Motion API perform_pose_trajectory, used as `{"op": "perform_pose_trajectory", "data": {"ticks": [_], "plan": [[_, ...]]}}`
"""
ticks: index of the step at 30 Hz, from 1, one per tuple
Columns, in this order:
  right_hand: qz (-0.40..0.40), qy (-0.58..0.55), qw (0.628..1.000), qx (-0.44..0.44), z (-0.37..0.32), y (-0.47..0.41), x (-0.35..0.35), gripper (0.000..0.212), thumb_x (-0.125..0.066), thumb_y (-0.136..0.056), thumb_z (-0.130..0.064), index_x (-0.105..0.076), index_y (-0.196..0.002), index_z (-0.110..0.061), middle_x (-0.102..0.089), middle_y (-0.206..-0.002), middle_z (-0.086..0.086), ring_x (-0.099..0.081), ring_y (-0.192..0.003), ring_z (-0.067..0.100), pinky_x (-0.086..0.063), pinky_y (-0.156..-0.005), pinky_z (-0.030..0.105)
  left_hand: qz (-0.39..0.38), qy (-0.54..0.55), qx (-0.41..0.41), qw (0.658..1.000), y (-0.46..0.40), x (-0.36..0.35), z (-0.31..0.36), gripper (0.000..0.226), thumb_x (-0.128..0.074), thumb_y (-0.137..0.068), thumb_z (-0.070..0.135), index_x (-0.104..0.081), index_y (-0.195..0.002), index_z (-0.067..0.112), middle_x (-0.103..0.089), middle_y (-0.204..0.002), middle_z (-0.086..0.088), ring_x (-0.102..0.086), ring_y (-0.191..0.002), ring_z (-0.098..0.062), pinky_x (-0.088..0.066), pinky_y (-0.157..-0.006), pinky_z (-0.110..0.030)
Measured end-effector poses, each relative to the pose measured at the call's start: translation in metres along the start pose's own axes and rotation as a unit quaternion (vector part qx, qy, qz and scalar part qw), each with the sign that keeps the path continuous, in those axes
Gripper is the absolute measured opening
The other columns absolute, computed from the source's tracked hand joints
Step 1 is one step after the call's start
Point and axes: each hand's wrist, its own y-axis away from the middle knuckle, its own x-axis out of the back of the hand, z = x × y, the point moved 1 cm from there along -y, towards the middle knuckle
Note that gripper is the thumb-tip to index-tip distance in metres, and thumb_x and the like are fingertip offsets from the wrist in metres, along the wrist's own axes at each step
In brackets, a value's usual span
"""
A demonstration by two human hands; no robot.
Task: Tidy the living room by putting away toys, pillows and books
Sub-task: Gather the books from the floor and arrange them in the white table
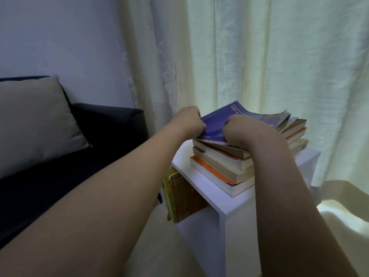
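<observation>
A blue-covered book (217,122) lies tilted on top of a stack of several paperbacks (223,166) on a small white shelf unit (201,180). My left hand (189,120) grips the blue book's left edge. My right hand (241,130) grips its near edge, fingers curled under the cover. The book's pages fan out at the far right. More books (179,198) stand inside the shelf's compartment below. A beige pillow (34,120) leans on the dark sofa at the left.
The dark sofa (95,136) stands just left of the shelf unit. Pale curtains (259,66) hang behind the shelf and spill onto the floor at the right. Light floor shows in front of the shelf.
</observation>
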Motion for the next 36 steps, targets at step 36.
{"op": "perform_pose_trajectory", "data": {"ticks": [36], "plan": [[0.194, -0.515, 0.761, -0.345, 0.042, -0.076, -0.363, 0.051, -0.039, -0.102, -0.027, -0.026, -0.151, -0.018, -0.030, -0.152, 0.013, -0.040, -0.133, 0.033, -0.039, -0.101, 0.040, -0.153, 0.136, 0.132, 0.970, 0.069, -0.204, -0.240, 0.027, -0.047, -0.099, 0.028, -0.062, -0.115, 0.015, -0.066, -0.102, -0.009, -0.065, -0.090, -0.023, -0.057, -0.079, -0.040]]}}
